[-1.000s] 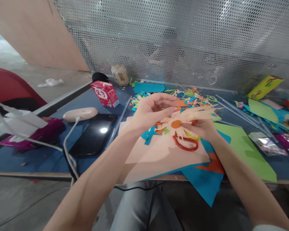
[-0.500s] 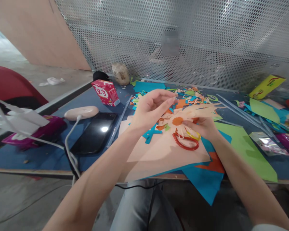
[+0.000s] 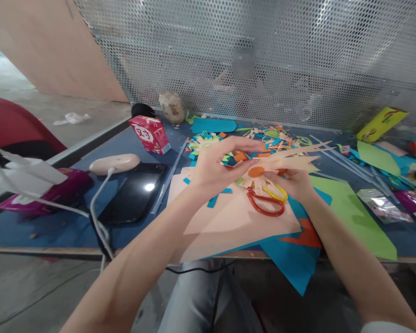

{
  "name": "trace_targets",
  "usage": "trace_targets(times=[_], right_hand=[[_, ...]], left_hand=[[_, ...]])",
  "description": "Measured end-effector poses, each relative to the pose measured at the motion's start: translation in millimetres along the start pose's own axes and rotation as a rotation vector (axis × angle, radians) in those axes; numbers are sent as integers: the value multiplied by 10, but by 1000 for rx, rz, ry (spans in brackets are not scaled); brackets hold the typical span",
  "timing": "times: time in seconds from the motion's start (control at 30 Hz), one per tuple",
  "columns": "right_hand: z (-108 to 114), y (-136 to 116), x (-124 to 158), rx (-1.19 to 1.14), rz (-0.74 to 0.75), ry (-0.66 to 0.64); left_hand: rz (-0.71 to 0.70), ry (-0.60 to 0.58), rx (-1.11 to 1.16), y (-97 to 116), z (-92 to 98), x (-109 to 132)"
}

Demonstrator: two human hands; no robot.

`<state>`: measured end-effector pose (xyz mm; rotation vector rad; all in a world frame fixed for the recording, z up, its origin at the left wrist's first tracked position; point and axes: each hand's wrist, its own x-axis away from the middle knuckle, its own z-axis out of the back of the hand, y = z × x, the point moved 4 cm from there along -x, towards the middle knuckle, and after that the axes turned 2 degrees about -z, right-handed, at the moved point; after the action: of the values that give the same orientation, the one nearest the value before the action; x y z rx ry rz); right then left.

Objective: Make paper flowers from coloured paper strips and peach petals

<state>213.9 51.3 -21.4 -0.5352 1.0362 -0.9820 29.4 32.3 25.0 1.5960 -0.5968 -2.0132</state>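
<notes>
A pale peach paper flower [image 3: 279, 163] with long cut strips and an orange round centre [image 3: 256, 172] is held above the paper sheets. My right hand [image 3: 294, 182] grips it from the right, thumb beside the centre. My left hand [image 3: 219, 162] is curled at its left side, thumb and fingers closing on the strips; the exact contact is partly hidden. Below the flower lie scissors [image 3: 266, 210] with red and yellow handles, their blades covered. Under them is a peach paper sheet [image 3: 225, 219], with small blue paper strips [image 3: 213, 201] on it.
Behind my left hand lies a fringed multicoloured paper flower [image 3: 203, 142], with paper scraps [image 3: 277, 134] to its right. A black phone [image 3: 135, 194], cabled white device [image 3: 114, 163] and red box [image 3: 149, 134] stand left. Green paper [image 3: 353, 212] lies right; perforated metal [image 3: 194, 60] bounds the back.
My left hand has come down to the flower's strips, fingers lower than before. The flower has tilted in my right hand, its strips now spread differently toward the right.
</notes>
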Motion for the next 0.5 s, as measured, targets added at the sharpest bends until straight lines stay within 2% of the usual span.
trace_targets(times=[0.2, 0.3, 0.43, 0.5], right_hand=[[88, -141, -36, 139, 400, 58], [123, -273, 4, 173, 598, 127], [140, -372, 54, 246, 706, 180], [146, -354, 74, 293, 748, 179]], left_hand=[[-161, -153, 43, 133, 8, 17], [-155, -166, 131, 170, 63, 11], [-120, -243, 85, 197, 105, -9], [-77, -244, 77, 188, 127, -18]])
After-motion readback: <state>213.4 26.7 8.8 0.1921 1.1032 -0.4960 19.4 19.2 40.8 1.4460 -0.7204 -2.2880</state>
